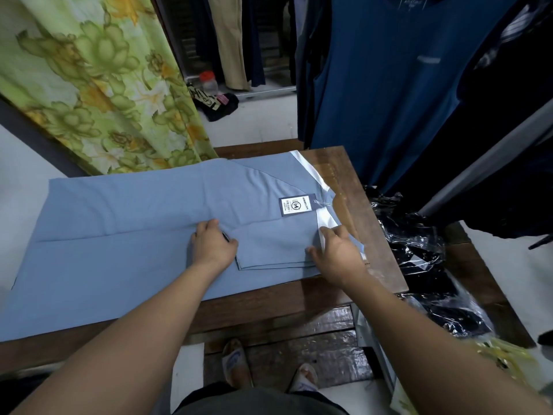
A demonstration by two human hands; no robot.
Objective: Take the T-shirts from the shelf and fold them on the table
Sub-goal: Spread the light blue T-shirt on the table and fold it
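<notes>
Lying flat on the wooden table, the light blue T-shirt spreads beneath both hands. Left hand pinches a fold; right hand grasps the white-trimmed shoulder. Crumpled plastic bags holding dark garments sit just right of it.

We stand at a dark brown wooden table, its worn top bare along the right edge and near side. A light blue T-shirt lies spread flat across it, its left part hanging past the table's left edge. A dark-bordered white tag rests on the shirt near the collar. Crinkled dark plastic bags lie at the table's right.
</notes>
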